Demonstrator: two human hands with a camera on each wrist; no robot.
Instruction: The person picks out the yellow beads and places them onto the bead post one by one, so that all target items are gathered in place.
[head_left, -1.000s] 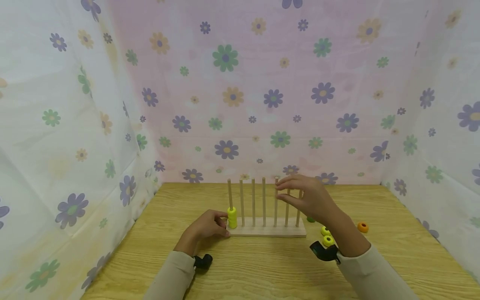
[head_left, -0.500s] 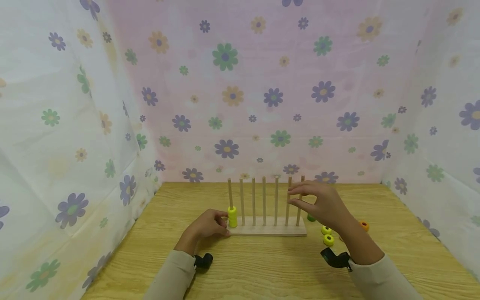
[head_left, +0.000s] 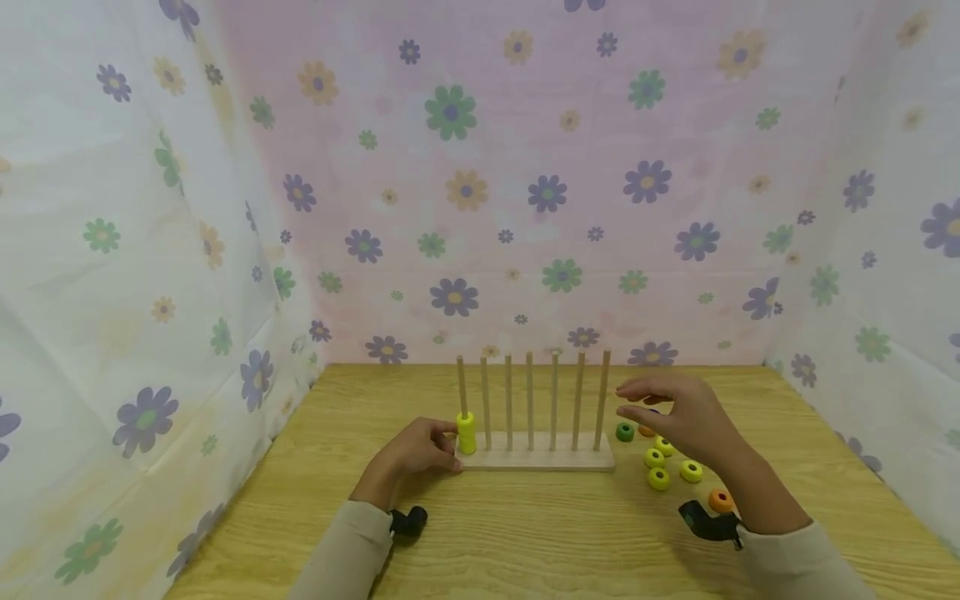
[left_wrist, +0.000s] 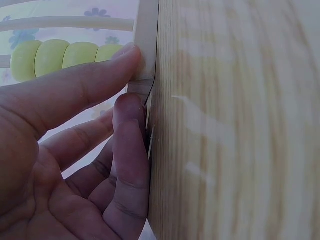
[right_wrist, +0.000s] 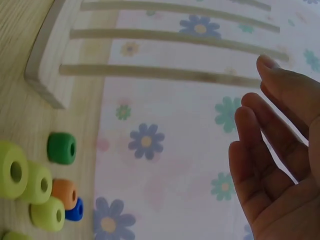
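A pale wooden peg stand [head_left: 536, 460] with a row of several upright pegs stands on the table. Yellow beads [head_left: 467, 433] are stacked on its leftmost peg, several of them showing in the left wrist view. My left hand [head_left: 414, 446] holds the stand's left end, thumb [left_wrist: 112, 70] against the front of the base and curled fingers at its end face. To the right of the last peg, my right hand [head_left: 684, 417] hovers in the air, fingers loosely bent and apart from the thumb, with nothing between them. That same hand [right_wrist: 280, 150] shows bare in the right wrist view.
Loose beads lie right of the stand: a green bead [head_left: 625, 432], several yellow ones including a yellow bead [head_left: 691, 471], an orange bead [head_left: 721, 500] and a blue bead [right_wrist: 75, 210]. Flowered cloth [head_left: 487, 167] encloses the wood-grain table [head_left: 517, 533] at the back and sides.
My right hand has moved right, from beside the fifth peg past the last one, uncovering pegs and more loose beads. The left hand stays at the stand's end.
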